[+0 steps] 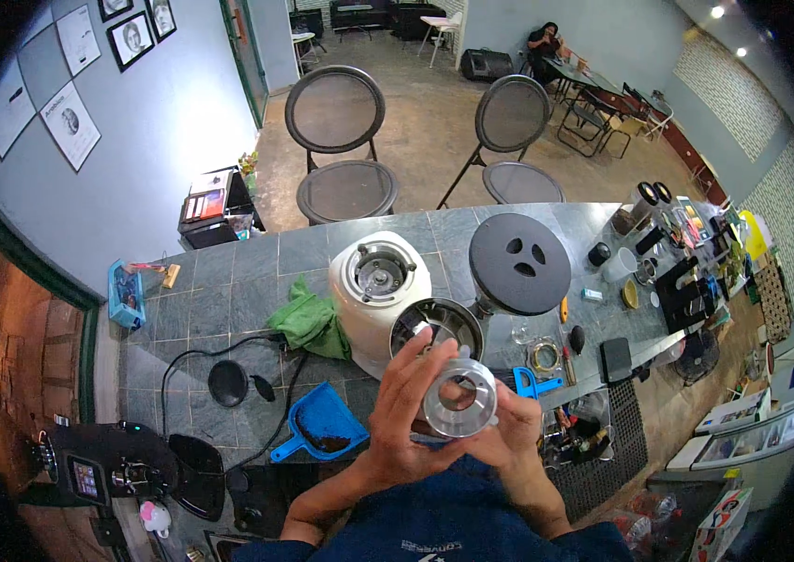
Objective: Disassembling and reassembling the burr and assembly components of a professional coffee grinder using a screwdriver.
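My left hand (pixel 399 421) and my right hand (pixel 517 429) together grip a silver metal ring-shaped part (pixel 464 423), tilted so its round opening faces up. The left fingers reach over its far-left side; the right fingers close on its right edge. Just beyond it sits a shiny round metal bowl (pixel 474 330), partly covered by my left fingers. A cream-white grinder body (pixel 359 323) stands behind, its top off and the metal chamber (pixel 380 273) exposed. To its right is a large black round piece (pixel 520 267) with three slots.
A green cloth (pixel 311 326) lies left of the grinder. A blue dustpan (pixel 326 407) holds dark grounds, near a black disc (pixel 227 383) and a cable. A black machine with a screen (pixel 88 480) stands left. Cups and tools crowd the counter's right; a person (pixel 547 47) sits far off.
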Demonstrator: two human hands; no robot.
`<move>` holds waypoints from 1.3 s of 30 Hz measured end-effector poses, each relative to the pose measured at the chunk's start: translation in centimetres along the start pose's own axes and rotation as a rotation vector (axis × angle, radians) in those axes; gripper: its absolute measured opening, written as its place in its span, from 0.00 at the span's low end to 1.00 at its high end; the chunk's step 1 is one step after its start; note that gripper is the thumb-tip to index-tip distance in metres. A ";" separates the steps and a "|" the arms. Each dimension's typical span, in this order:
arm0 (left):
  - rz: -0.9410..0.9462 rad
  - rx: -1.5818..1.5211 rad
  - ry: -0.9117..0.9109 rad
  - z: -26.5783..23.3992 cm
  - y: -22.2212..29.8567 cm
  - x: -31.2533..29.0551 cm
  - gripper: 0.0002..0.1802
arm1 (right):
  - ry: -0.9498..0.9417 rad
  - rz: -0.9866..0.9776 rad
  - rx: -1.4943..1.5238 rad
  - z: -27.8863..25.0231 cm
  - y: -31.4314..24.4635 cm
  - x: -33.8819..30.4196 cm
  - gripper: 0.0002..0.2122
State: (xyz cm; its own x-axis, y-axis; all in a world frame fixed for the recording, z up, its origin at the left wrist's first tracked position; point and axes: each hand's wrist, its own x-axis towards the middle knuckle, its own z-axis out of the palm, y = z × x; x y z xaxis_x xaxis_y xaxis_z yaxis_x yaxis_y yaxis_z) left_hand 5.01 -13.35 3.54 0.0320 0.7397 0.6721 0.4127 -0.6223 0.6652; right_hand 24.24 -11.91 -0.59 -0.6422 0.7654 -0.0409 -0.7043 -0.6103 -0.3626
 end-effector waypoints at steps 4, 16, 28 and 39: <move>-0.046 0.056 0.081 -1.7 0.1 0.2 0.42 | 0.149 0.029 -0.295 4.5 -1.3 2.0 0.34; 0.039 0.396 0.406 0.0 -5.3 3.1 0.38 | -0.094 -0.640 -2.064 12.1 -5.2 9.8 0.32; -0.205 0.223 0.224 -3.6 -10.6 2.8 0.70 | -0.258 -0.496 -2.139 10.3 -8.5 19.4 0.29; -0.270 0.118 0.286 -1.8 -12.3 2.6 0.67 | -0.215 -0.461 -2.324 10.7 -6.8 20.1 0.26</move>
State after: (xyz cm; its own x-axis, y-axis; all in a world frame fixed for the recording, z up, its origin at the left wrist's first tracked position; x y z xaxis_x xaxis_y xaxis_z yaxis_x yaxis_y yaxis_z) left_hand -1.61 -4.23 -2.35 -0.3394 0.7611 0.5528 0.4739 -0.3693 0.7994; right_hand 12.89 5.49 11.05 -0.7218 0.6149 0.3177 0.5108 0.7830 -0.3551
